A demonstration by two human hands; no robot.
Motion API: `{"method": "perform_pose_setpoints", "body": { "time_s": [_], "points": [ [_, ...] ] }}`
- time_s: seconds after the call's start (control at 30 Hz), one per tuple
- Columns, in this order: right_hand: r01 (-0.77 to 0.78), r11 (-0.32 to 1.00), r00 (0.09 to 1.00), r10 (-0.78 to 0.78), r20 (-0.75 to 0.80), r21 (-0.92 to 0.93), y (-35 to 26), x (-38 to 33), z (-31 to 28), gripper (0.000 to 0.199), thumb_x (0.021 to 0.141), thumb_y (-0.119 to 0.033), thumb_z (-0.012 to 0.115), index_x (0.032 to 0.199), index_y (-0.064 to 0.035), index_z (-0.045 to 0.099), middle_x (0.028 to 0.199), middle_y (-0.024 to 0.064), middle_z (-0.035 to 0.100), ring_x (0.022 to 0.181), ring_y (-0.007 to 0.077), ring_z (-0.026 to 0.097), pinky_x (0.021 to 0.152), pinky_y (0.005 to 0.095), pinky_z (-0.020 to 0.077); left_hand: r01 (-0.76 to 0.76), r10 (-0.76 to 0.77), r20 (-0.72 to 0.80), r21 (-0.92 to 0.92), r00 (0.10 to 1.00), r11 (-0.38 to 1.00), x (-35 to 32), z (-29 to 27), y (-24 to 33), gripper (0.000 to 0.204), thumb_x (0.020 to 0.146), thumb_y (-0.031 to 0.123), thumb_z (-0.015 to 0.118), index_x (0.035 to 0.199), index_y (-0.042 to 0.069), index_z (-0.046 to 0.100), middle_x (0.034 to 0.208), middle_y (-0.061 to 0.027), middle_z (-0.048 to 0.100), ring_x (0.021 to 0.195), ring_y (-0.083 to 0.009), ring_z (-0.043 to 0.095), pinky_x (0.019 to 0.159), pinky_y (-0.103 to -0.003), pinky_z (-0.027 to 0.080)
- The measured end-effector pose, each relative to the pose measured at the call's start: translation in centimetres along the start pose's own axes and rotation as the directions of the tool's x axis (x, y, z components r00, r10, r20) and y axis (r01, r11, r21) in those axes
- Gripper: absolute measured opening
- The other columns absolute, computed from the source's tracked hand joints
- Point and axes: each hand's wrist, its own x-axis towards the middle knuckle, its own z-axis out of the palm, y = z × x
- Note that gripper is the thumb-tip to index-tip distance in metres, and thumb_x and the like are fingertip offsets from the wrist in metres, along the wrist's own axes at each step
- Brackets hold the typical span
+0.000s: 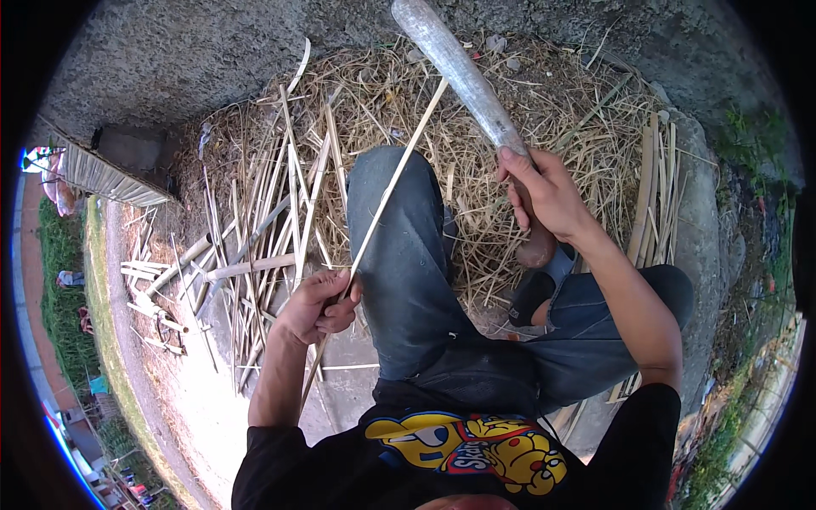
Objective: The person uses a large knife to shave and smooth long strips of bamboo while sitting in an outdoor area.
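Observation:
My left hand [320, 304] is closed around a thin, pale bamboo strip [393, 182], which slants up across my left knee. In my right hand [551, 194] is a machete [459, 72], its broad, worn grey blade pointing up and to the left. The thumb lies near the base of the blade, and the brown handle [535, 250] ends in a rounded knob below my fingers. At its far end the strip meets or passes behind the blade; whether they touch I cannot tell.
Shavings [501, 246] cover the ground between my legs and a rough wall [212, 59]. Many split bamboo strips [285, 195] lie in a pile at left, beside thicker bamboo poles [251, 268]. More flat strips [653, 187] lie at right. Plants [756, 161] grow along the right edge.

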Motion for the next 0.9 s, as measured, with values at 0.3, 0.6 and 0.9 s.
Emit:
{"method": "perform_pose_setpoints", "body": {
  "time_s": [0.3,0.6,0.9],
  "points": [
    [0.227,0.974,0.963,-0.22,-0.153,0.025,1.3,1.1,2.6,0.034,0.092,-0.032,0.077,0.089,-0.0041,0.058,0.066,0.0018,0.06,0.047,0.0084,0.056,0.042,0.0244,0.0442,-0.079,0.187,-0.182,0.48,0.965,0.874,0.9,3.1,0.1,0.043,0.109,0.035,0.043,0.087,0.002,0.06,0.052,0.002,0.04,0.039,-0.005,0.029,0.037,-0.024,0.022],
    [0.161,0.88,0.958,-0.03,-0.286,0.447,-0.2,2.0,3.0,0.027,0.083,-0.002,0.078,0.096,-0.0059,0.054,0.07,0.0041,0.059,0.048,0.0134,0.057,0.043,0.03,0.0496,-0.085,0.353,-0.159,0.807,0.922,0.584,1.1,6.1,-1.0,0.033,0.107,0.028,0.051,0.102,-0.002,0.064,0.06,0.001,0.052,0.052,-0.0062,0.047,0.05,-0.025,0.037],
    [0.222,0.915,0.916,-0.077,-0.394,0.337,1.2,2.3,1.2,0.027,0.082,0.0,0.077,0.096,-0.0042,0.054,0.071,0.0052,0.061,0.048,0.013,0.057,0.044,0.0292,0.0492,-0.002,0.65,-0.29,0.912,0.703,0.409,-7.0,0.5,-9.0,0.051,0.088,0.006,0.074,0.135,0.0,0.053,0.079,-0.0079,0.067,0.066,-0.0146,0.064,0.061,-0.027,0.053]
  ]
}}
